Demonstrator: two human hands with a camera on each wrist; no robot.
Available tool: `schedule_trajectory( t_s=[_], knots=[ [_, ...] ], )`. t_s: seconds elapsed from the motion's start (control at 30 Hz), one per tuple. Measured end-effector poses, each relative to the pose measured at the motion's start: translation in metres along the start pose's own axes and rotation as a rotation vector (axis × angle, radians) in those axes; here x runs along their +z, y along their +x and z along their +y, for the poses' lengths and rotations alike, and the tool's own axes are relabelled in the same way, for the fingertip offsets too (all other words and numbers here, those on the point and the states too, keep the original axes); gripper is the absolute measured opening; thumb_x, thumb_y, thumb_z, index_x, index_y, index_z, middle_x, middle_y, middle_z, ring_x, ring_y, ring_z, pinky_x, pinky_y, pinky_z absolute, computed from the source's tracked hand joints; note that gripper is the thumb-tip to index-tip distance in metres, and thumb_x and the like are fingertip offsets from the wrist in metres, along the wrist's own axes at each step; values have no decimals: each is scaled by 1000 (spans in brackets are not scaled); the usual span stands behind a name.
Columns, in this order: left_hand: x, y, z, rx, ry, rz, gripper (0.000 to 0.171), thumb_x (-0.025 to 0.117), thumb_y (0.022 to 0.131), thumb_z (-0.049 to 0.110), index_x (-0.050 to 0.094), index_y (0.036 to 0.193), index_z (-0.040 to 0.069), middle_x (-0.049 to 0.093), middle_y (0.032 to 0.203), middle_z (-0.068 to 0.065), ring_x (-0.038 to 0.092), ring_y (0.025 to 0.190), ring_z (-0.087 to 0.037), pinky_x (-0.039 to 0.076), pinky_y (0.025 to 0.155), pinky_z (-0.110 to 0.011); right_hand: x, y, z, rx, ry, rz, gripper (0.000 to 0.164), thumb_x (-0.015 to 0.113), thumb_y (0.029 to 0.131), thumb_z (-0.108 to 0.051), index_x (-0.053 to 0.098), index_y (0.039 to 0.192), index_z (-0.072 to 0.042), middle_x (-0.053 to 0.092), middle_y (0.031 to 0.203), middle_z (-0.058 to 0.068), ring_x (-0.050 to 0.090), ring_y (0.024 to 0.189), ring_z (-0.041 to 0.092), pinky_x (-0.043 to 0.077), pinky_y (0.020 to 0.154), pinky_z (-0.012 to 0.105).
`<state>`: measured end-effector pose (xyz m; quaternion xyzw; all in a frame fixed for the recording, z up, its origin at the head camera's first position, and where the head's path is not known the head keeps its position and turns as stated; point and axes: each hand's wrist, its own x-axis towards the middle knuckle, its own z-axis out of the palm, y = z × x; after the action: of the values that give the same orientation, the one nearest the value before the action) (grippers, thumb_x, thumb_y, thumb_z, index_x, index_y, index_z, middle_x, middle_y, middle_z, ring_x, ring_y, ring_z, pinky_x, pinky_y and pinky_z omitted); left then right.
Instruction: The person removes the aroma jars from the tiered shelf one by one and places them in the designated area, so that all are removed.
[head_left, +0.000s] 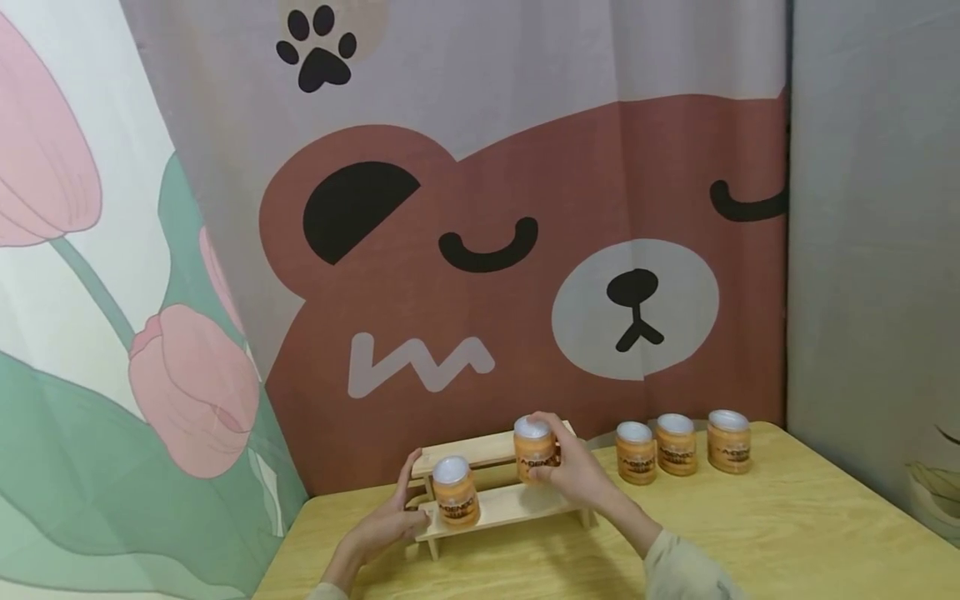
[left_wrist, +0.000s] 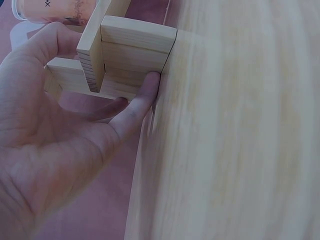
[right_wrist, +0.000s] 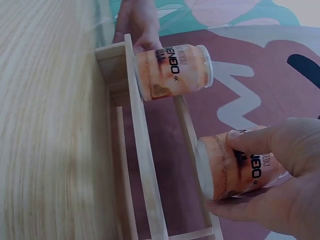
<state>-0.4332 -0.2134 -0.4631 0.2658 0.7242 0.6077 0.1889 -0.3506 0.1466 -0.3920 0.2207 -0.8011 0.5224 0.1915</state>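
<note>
A small two-step wooden rack stands on the table. My left hand grips its left end, with a fingertip against the end piece in the left wrist view. On the lower step at the left stands an orange can with a pale top and dark lettering. My right hand holds a second orange can upright by its side at the upper step's right part. In the right wrist view this held can has its base close to the upper step; whether it touches is unclear.
Three more orange cans, a near one, a middle one and a far one, stand on the wooden table right of the rack. Behind the table hangs a bear-print curtain; a tulip-print cloth hangs at the left.
</note>
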Motion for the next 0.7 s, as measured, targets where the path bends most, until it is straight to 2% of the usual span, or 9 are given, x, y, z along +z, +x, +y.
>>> schedule_trajectory(
  t_s=[0.4, 0.57, 0.7],
  knots=[
    [3, 0, 2, -5, 0, -2, 111, 63, 92, -1, -7, 154, 60, 4, 156, -41, 38, 61, -13, 36, 56, -29, -14, -1, 0, 15, 51, 5, 74, 77, 81, 14, 49, 144, -13, 52, 133, 25, 57, 116, 49, 57, 77, 47],
    [4, 0, 2, -8, 2, 9, 112, 61, 90, -3, -6, 154, 60, 1, 155, -41, 37, 59, -12, 36, 55, -29, -16, -1, 0, 16, 36, 27, 75, 78, 81, 13, 49, 145, -14, 54, 133, 23, 59, 116, 44, 56, 81, 47],
    [4, 1, 4, -12, 20, 14, 112, 60, 89, -4, -7, 154, 59, -1, 155, -41, 37, 58, -12, 37, 55, -29, -19, 0, -2, 33, 28, 41, 76, 78, 81, 13, 49, 145, -17, 54, 133, 22, 60, 114, 41, 56, 79, 44]
  ],
)
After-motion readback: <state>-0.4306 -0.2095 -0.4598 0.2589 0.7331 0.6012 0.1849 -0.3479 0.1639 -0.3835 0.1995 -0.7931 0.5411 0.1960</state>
